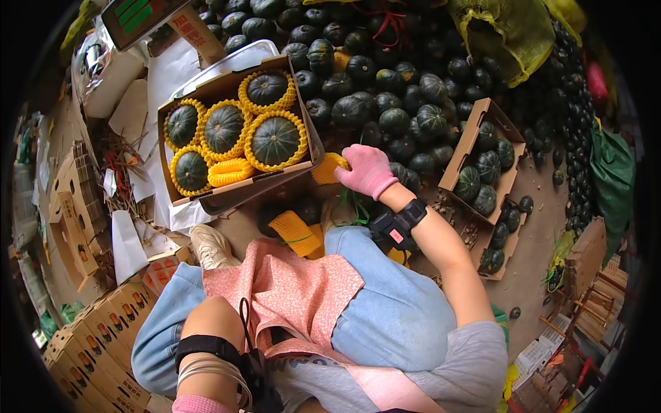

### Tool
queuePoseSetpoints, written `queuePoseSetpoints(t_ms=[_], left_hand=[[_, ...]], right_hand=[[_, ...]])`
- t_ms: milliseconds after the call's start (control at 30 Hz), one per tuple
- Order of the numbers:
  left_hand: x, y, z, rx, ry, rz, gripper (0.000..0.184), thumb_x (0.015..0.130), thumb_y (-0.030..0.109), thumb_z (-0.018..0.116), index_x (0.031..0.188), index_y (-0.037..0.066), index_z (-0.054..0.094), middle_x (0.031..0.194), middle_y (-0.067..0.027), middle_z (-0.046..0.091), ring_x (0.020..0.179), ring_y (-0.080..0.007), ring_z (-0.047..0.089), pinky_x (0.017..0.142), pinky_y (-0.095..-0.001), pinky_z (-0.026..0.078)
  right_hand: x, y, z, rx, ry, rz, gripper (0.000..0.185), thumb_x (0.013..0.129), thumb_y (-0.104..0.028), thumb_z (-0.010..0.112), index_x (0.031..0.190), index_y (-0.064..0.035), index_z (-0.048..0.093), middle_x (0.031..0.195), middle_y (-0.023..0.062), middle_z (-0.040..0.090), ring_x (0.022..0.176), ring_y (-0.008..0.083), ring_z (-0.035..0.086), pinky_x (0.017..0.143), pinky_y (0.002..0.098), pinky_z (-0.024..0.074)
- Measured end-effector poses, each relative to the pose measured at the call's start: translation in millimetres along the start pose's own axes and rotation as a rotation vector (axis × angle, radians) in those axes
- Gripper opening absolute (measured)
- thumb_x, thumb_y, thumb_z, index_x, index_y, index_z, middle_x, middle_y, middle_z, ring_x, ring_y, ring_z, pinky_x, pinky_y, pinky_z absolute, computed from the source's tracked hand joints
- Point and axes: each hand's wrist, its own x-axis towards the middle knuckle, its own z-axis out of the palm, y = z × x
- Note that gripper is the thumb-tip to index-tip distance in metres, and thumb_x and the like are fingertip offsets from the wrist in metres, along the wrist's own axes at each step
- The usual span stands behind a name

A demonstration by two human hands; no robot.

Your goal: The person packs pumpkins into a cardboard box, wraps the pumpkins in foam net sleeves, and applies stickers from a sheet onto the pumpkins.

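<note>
My right hand point(370, 171), in a pink glove, has its fingers closed on a yellow foam net sleeve point(326, 169) just right of an open cardboard box point(241, 184). Inside the box are several dark green squashes, such as this squash point(223, 129), each wrapped in yellow foam netting. A folded yellow foam net point(231, 172) lies at the box's near side. Of my left arm, the forearm and a pink glove cuff point(198, 404) show at the bottom edge; the hand itself is outside the view. Bundled yellow foam nets point(297, 233) lie between my legs.
A large pile of squashes point(350, 110) spreads beyond the box. A cardboard tray point(455, 165) of squashes stands to the right. A scale display point(131, 12) rises at upper left. Stacked printed cartons point(103, 330) are at lower left, a yellow mesh bag point(513, 41) at upper right.
</note>
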Motion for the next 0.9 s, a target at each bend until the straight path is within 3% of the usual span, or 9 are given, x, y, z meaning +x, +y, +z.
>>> queuePoseSetpoints(t_ms=[233, 300, 333, 367, 467, 500, 600, 767, 900], left_hand=[[-56, -26, -58, 0.137, -0.142, -0.241, 0.050, 0.079, 0.043, 0.067, 0.122, 0.019, 0.055, 0.136, -0.0140, 0.044, 0.129, -0.0318, 0.038, 0.110, -0.0510, 0.023], [-109, -58, -64, 0.445, -0.646, -0.588, 0.054, 0.077, 0.046, 0.070, 0.121, 0.019, 0.056, 0.136, -0.0137, 0.044, 0.129, -0.0312, 0.037, 0.112, -0.0505, 0.021], [-126, -80, -41, 0.808, -1.102, -0.655, 0.052, 0.068, 0.041, 0.080, 0.109, 0.015, 0.063, 0.134, -0.0128, 0.043, 0.129, -0.0321, 0.035, 0.110, -0.0498, 0.021], [-164, -94, -49, 0.873, -1.309, -0.692, 0.048, 0.058, 0.038, 0.084, 0.097, 0.020, 0.065, 0.131, -0.0106, 0.044, 0.129, -0.0323, 0.033, 0.109, -0.0536, 0.017], [-225, -103, -60, 0.941, -1.338, -0.611, 0.025, 0.063, 0.028, 0.078, 0.085, 0.026, 0.067, 0.128, -0.0057, 0.048, 0.126, -0.0316, 0.037, 0.108, -0.0561, 0.014], [-229, -104, -59, 0.934, -1.330, -0.538, 0.024, 0.064, 0.026, 0.077, 0.085, 0.025, 0.067, 0.126, -0.0054, 0.049, 0.125, -0.0317, 0.038, 0.107, -0.0563, 0.015], [-238, -107, -59, 0.838, -1.268, -0.511, 0.021, 0.065, 0.024, 0.076, 0.084, 0.022, 0.066, 0.121, -0.0053, 0.051, 0.120, -0.0322, 0.042, 0.106, -0.0566, 0.019], [-237, -105, -57, 0.703, -1.168, -0.560, 0.019, 0.069, 0.026, 0.075, 0.083, 0.017, 0.065, 0.115, -0.0070, 0.052, 0.115, -0.0329, 0.045, 0.103, -0.0563, 0.025], [-227, -83, -43, 0.643, -1.140, -0.656, 0.033, 0.078, 0.046, 0.064, 0.093, 0.016, 0.066, 0.118, -0.0119, 0.050, 0.118, -0.0349, 0.041, 0.103, -0.0565, 0.022]], right_hand=[[0, 11, -14, 0.060, 0.002, 0.012, 0.028, 0.074, -0.035, 0.060, 0.081, -0.0073, 0.063, 0.088, 0.0132, 0.063, 0.088, 0.0324, 0.062, 0.075, 0.0423, 0.0512], [2, 15, -19, 0.156, 0.071, 0.054, 0.030, 0.074, -0.035, 0.060, 0.078, -0.0052, 0.062, 0.085, 0.0155, 0.063, 0.085, 0.0345, 0.062, 0.074, 0.0439, 0.0508], [0, 14, -26, 0.210, 0.078, 0.069, 0.031, 0.073, -0.035, 0.060, 0.076, -0.0044, 0.062, 0.083, 0.0165, 0.063, 0.084, 0.0354, 0.062, 0.074, 0.0446, 0.0506], [-2, 12, -32, 0.254, 0.152, 0.058, 0.030, 0.073, -0.032, 0.063, 0.072, -0.0023, 0.059, 0.072, 0.0164, 0.060, 0.070, 0.0338, 0.061, 0.065, 0.0416, 0.0494], [-11, 7, -51, 0.510, 0.305, 0.106, 0.029, 0.074, -0.027, 0.066, 0.067, -0.0010, 0.054, 0.062, 0.0140, 0.054, 0.054, 0.0247, 0.052, 0.054, 0.0356, 0.0442], [-14, 8, -53, 0.622, 0.369, 0.075, 0.029, 0.075, -0.020, 0.068, 0.064, -0.0010, 0.049, 0.056, 0.0084, 0.046, 0.051, 0.0140, 0.040, 0.050, 0.0300, 0.0377], [-18, 5, -63, 0.923, 0.375, 0.020, 0.022, 0.080, -0.012, 0.066, 0.066, -0.0021, 0.053, 0.058, -0.0031, 0.046, 0.056, 0.0041, 0.038, 0.050, 0.0242, 0.0352], [-6, -16, -57, 0.929, 0.415, -0.082, 0.025, 0.079, -0.010, 0.066, 0.064, -0.0021, 0.048, 0.060, -0.0030, 0.040, 0.057, 0.0045, 0.035, 0.049, 0.0243, 0.0317], [-11, -31, -64, 0.762, 0.474, -0.200, 0.022, 0.075, -0.006, 0.068, 0.063, -0.0003, 0.049, 0.061, 0.0033, 0.043, 0.053, 0.0110, 0.039, 0.048, 0.0268, 0.0337]])
